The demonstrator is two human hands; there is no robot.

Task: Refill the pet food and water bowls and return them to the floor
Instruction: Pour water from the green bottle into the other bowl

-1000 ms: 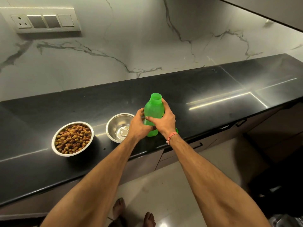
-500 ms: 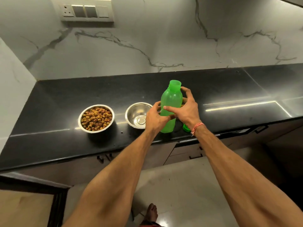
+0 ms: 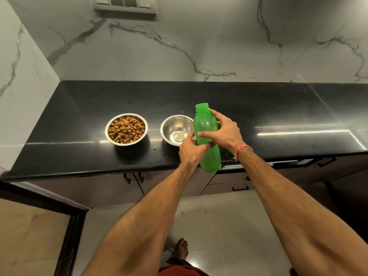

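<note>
A green plastic bottle [image 3: 208,136], uncapped, is held just above the front edge of the black counter [image 3: 258,108], leaning slightly left. My left hand [image 3: 191,149] grips its lower left side and my right hand [image 3: 225,131] wraps its middle from the right. Its green cap [image 3: 230,152] lies on the counter, mostly hidden behind my right wrist. Just left of the bottle stands an empty steel bowl [image 3: 175,128]. Further left, a second steel bowl [image 3: 126,129] is full of brown kibble.
A marble wall rises behind the counter, with a switch panel [image 3: 125,4] at the top, and a side wall [image 3: 23,86] closes the left end. Cabinet doors and drawers with black handles [image 3: 241,189] sit below. My bare foot [image 3: 180,250] stands on the pale tiled floor.
The bottle has risen off the counter and tipped a little to the left, with both hands still on it. The camera has swung left and down, bringing the side wall into view.
</note>
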